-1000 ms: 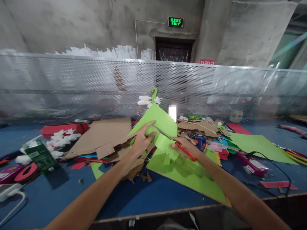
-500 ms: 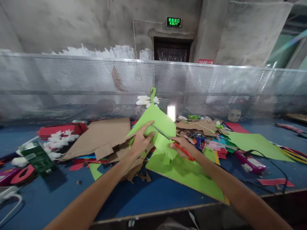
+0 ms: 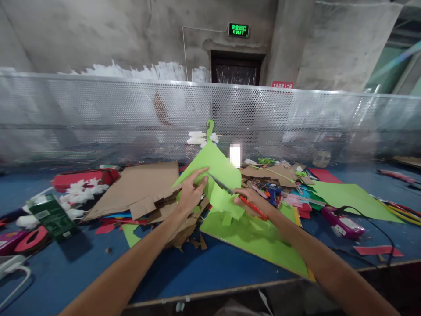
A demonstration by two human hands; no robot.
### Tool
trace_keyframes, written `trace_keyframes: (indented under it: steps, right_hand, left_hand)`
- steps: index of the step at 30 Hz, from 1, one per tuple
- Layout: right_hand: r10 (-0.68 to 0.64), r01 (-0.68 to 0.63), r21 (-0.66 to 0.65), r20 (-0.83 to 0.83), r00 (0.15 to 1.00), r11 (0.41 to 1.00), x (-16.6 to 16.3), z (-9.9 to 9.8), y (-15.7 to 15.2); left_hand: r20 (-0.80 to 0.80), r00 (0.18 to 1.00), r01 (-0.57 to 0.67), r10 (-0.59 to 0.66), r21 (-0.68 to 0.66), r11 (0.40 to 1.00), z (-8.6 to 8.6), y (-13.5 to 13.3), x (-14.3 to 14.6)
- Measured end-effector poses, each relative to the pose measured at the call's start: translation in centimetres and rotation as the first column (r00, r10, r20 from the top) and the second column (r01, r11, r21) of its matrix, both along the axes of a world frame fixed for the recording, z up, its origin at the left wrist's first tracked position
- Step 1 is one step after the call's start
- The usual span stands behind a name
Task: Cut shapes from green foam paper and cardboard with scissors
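A sheet of light green paper (image 3: 219,164) is held up over the middle of the table, its upper corner pointing away from me. My left hand (image 3: 192,191) grips its left side, thumb and fingers closed on it. Red-handled scissors (image 3: 251,207) are in my right hand (image 3: 251,199), fingers wrapped round the handles. Their blades lie against the sheet, with the tip close to my left fingertips. Below, a larger green sheet (image 3: 263,245) rests on the table, and a small green scrap (image 3: 226,218) hangs or lies above it.
Cardboard pieces (image 3: 144,184) are heaped left of centre. A dark green box (image 3: 51,217) and a red pouch (image 3: 85,177) stand at the left. Rightwards lie a purple box (image 3: 344,223), a black cable and another green sheet (image 3: 355,197). A perforated metal screen (image 3: 125,114) borders the far side.
The scissor blades look slightly wider apart on the sheet. My left hand and the paper have shifted a little; the table's other things stay put.
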State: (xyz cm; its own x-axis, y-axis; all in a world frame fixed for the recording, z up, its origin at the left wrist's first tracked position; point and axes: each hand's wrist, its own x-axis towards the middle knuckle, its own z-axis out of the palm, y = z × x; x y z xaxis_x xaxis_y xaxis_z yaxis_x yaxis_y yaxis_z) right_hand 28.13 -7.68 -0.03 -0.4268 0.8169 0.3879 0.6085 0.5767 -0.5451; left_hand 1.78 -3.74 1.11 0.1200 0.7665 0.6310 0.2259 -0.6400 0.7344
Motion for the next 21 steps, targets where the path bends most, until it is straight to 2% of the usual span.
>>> trace_keyframes:
  steps: [4,11,21]
  right_hand:
    - [0.025,-0.025,0.039,0.013,1.0,0.999,-0.09,-0.14,-0.16]
    - [0.0,0.001,0.014,-0.031,1.0,1.0,-0.55,0.05,-0.74]
    - [0.046,-0.045,0.053,-0.026,0.999,0.998,-0.84,-0.06,-0.84]
  left_hand:
    - [0.016,0.999,-0.028,0.028,0.029,0.999,-0.1,0.1,0.1]
    - [0.007,0.999,-0.044,0.044,0.032,0.999,-0.03,-0.2,0.15]
    - [0.027,0.998,-0.064,0.064,0.021,0.998,0.06,-0.41,0.46]
